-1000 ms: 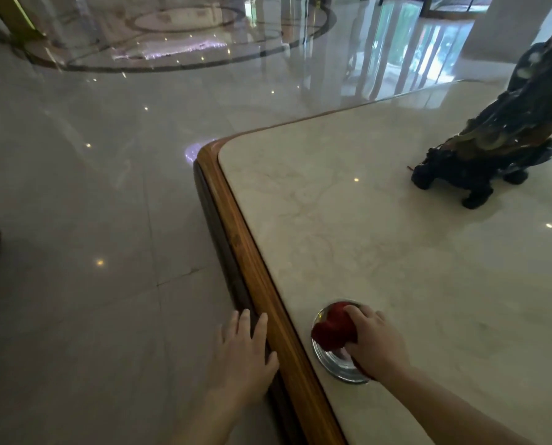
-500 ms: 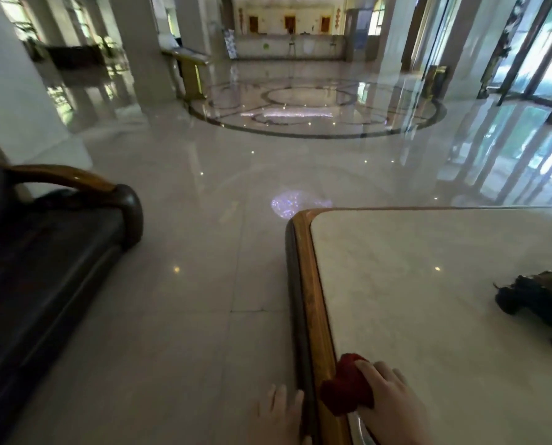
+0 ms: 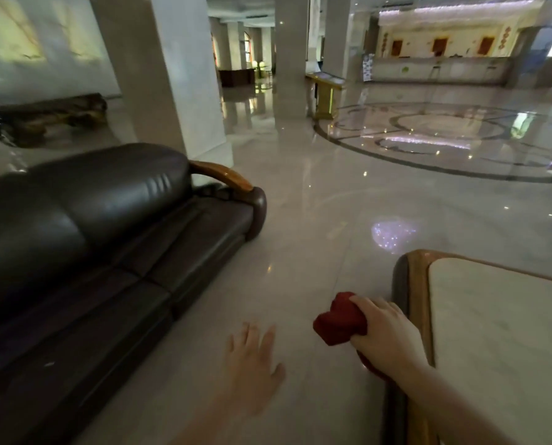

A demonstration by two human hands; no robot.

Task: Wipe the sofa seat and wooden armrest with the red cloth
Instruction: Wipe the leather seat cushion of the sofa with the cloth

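Dark sofa (image 3: 85,252) is stretching across nine o'clock, wooden armrest (image 3: 223,176) at its far end. Marble surface (image 3: 506,332) is sitting at four o'clock. Right hand (image 3: 385,337) is bunching the red cloth (image 3: 340,322) in a tight grip, well apart from the sofa; left hand (image 3: 252,361) is hanging spread wide, empty.

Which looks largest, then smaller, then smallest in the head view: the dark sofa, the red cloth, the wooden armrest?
1. Dark sofa, by far the largest, filling the left side.
2. Wooden armrest and red cloth look about alike; the cloth is bunched in the right hand and nearer the camera, so I leave them unranked.
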